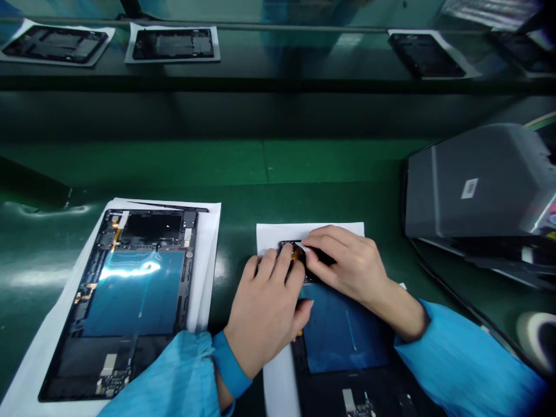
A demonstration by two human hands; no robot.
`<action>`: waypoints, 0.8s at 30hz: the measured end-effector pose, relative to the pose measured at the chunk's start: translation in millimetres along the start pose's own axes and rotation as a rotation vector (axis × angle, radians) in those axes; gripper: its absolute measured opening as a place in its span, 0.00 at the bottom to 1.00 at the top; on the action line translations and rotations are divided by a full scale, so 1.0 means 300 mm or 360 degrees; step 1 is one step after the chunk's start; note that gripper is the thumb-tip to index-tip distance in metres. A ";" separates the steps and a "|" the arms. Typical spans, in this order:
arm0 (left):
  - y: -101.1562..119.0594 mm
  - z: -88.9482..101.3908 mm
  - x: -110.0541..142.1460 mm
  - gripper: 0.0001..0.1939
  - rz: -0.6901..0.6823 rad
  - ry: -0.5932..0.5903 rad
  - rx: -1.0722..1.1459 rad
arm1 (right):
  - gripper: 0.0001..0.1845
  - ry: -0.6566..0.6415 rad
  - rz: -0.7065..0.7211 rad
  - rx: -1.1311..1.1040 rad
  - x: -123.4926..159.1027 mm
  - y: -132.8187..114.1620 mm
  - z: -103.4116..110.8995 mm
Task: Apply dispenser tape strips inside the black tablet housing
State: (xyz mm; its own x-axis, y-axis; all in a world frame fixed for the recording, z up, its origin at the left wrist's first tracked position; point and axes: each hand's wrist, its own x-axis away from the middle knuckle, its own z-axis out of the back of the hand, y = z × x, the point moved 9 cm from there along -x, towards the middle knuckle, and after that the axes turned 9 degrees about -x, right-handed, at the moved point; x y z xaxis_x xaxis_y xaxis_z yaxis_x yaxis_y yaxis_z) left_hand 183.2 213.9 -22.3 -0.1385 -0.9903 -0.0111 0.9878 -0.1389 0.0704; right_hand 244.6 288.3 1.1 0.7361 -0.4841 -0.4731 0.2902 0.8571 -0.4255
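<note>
In front of me an opened tablet [343, 330] with a blue battery lies on white paper [278, 376], its circuitry bare. My left hand [269, 301] rests over its upper left part, fingers stretched out and fingertips on the frame. Just beside them, my right hand [347, 260] pinches a small white strip [303, 247] between thumb and forefinger, near an orange flex cable [296, 253]. Both hands hide much of the tablet's top end. To the left, a second opened tablet [134, 289] lies on its own paper, untouched.
A grey machine [469, 185] stands at the right, with a black cable [434, 272] running past it. Below it sits a white tape roll [538, 339]. Several tablet housings lie on papers along the back shelf, one housing [171, 44] left of centre. The bench [243, 202] is green.
</note>
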 end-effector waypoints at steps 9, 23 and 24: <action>0.002 -0.004 0.002 0.25 -0.0012 -0.0022 0.0007 | 0.05 -0.0100 0.0079 0.0187 0.001 -0.018 -0.022; 0.001 0.002 0.003 0.23 -0.0014 0.0013 0.0002 | 0.07 -0.0155 0.0166 0.0323 0.006 -0.031 -0.036; 0.001 0.003 0.004 0.23 -0.0011 0.0012 0.0005 | 0.07 -0.0159 0.0183 0.0339 0.008 -0.036 -0.035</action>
State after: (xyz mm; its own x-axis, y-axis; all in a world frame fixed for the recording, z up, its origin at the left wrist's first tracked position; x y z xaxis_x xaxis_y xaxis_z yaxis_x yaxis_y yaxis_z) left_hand 183.3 212.7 -21.4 -0.1447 -0.9893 -0.0191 0.9866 -0.1458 0.0736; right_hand 236.6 276.0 -3.5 0.8253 -0.3705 -0.4261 0.3154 0.9284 -0.1964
